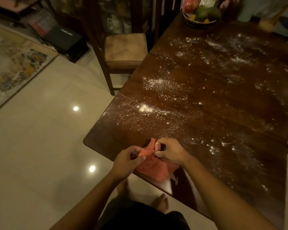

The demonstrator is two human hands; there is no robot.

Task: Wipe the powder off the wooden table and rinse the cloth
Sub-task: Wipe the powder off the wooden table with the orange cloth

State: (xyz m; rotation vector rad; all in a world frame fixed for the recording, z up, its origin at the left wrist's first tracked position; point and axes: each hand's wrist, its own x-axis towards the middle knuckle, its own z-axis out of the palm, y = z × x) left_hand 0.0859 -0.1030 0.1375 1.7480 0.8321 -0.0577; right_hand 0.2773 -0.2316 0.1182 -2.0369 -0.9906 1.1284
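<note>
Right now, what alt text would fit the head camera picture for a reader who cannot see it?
The left hand and the right hand grip an orange cloth at the near corner of a dark wooden table strewn with white powder. A chair stands beside the table, and a fruit bowl sits at its far end.

Single view, head-worn, wide-angle. Looks forward and steeply down from standing person, over near corner of table (pixel 231 100). Left hand (pixel 128 161) and right hand (pixel 170 151) close below lens, low centre, forearms entering from bottom edge. Table runs diagonally away to upper right, bowl (pixel 196 24) at far end near top edge. Floor (pixel 40 146) fills left side, chair (pixel 125 48) top centre.
</note>
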